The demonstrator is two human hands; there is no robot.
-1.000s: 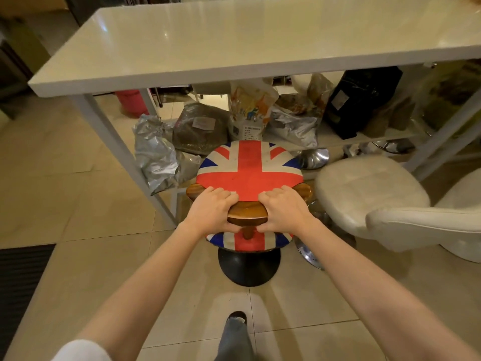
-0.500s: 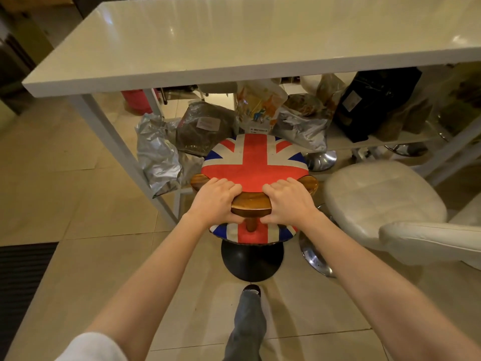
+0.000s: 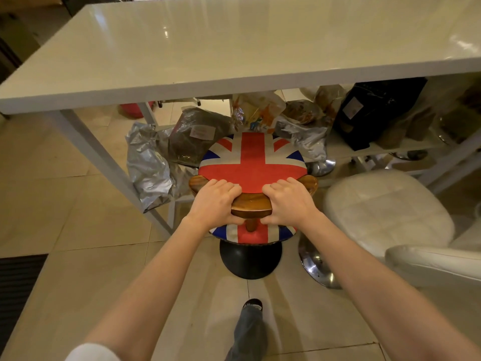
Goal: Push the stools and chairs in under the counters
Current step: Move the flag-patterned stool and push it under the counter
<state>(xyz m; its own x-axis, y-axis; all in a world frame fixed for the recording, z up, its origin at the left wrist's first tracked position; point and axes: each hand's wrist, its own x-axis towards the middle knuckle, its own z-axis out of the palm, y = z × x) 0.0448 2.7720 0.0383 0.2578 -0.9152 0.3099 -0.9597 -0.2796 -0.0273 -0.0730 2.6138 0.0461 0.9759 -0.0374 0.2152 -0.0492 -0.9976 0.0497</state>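
Under the white counter (image 3: 208,48), mid-frame, both hands, left (image 3: 213,203) and right (image 3: 287,201), grasp the flag stool's (image 3: 251,162) wooden backrest (image 3: 251,205), seat facing the counter.

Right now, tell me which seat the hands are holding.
The flag-patterned stool: the left hand and right hand grip its wooden backrest. The white padded chair beside it is untouched.

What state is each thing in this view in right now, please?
Flag stool: upright, partly under the counter.
Left hand: grips the wooden backrest.
Right hand: grips the backrest.
White chair: not pushed in.
Counter: top bare.
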